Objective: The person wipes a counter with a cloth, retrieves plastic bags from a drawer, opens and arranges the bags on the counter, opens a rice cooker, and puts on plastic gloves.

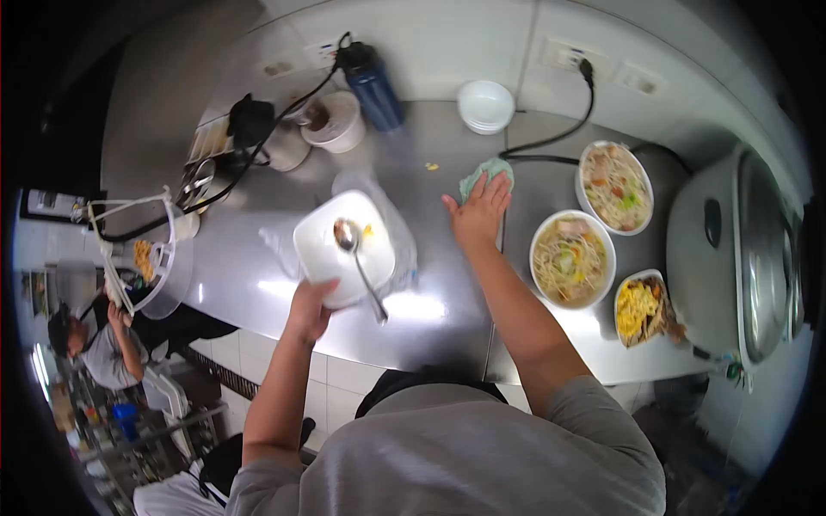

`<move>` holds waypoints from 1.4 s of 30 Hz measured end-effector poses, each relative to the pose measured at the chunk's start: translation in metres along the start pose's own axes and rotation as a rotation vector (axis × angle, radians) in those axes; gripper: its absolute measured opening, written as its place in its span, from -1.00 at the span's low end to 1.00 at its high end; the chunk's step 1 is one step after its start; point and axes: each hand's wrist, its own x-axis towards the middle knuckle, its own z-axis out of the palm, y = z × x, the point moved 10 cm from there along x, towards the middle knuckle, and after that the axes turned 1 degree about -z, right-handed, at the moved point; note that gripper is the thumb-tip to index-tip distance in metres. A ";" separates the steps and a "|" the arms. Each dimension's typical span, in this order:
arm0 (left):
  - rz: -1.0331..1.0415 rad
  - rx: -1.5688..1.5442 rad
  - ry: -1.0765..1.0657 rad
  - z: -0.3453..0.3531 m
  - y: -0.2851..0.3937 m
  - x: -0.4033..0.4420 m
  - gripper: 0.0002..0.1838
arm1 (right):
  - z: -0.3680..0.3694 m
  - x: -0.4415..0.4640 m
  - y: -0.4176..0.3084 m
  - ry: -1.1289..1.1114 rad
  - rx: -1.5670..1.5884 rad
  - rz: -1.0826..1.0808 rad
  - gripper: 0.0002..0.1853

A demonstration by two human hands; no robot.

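Observation:
My left hand (314, 311) grips the near edge of a white bowl (317, 245), thumb over the rim. Inside the bowl are a metal spoon (370, 288), its handle sticking out over the rim, and some food scraps. A clear plastic bag (406, 254) shows behind and beside the bowl. Farther right, my right hand (482, 211) lies with fingers stretched out on a light green cloth (474, 178) on the steel counter. Small yellow scraps (431, 166) lie left of the cloth.
Noodle bowls (572, 262) (616, 187) and a smaller dish of egg and meat (641, 308) stand right, beside a large cooker (718, 249). Stacked white bowls (486, 107), a blue bottle (372, 90) and a tub (335, 125) line the back. Another person (103, 344) stands left.

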 end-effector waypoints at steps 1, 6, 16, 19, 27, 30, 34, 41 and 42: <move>-0.017 -0.033 0.070 -0.015 -0.008 -0.024 -0.51 | 0.009 0.012 -0.017 -0.018 0.001 -0.078 -0.17; -0.063 -0.131 0.332 -0.070 -0.050 -0.117 -0.50 | 0.059 0.076 -0.062 0.042 0.071 -0.233 -0.42; -0.006 -0.310 0.484 -0.122 -0.096 -0.182 -0.49 | 0.091 0.106 -0.104 -0.291 0.557 -0.549 -0.58; 0.005 -0.286 0.520 -0.144 -0.098 -0.201 -0.50 | 0.099 0.011 -0.111 -0.407 0.495 -0.633 -0.56; 0.069 -0.307 0.470 -0.210 -0.099 -0.215 -0.54 | 0.049 -0.450 -0.197 -1.704 0.755 -0.715 -0.44; 0.088 -0.317 0.477 -0.232 -0.098 -0.231 -0.54 | -0.002 -0.348 -0.200 -1.437 0.864 -0.358 -0.38; 0.097 -0.362 0.469 -0.263 -0.121 -0.249 -0.57 | -0.067 -0.232 -0.136 -0.850 0.601 -0.366 -0.44; 0.063 -0.424 0.523 -0.295 -0.168 -0.291 -0.61 | 0.034 -0.304 -0.190 -0.478 -0.024 -0.920 -0.33; 0.067 -0.432 0.538 -0.300 -0.178 -0.296 -0.61 | 0.050 -0.289 -0.203 -0.424 -0.028 -0.868 -0.29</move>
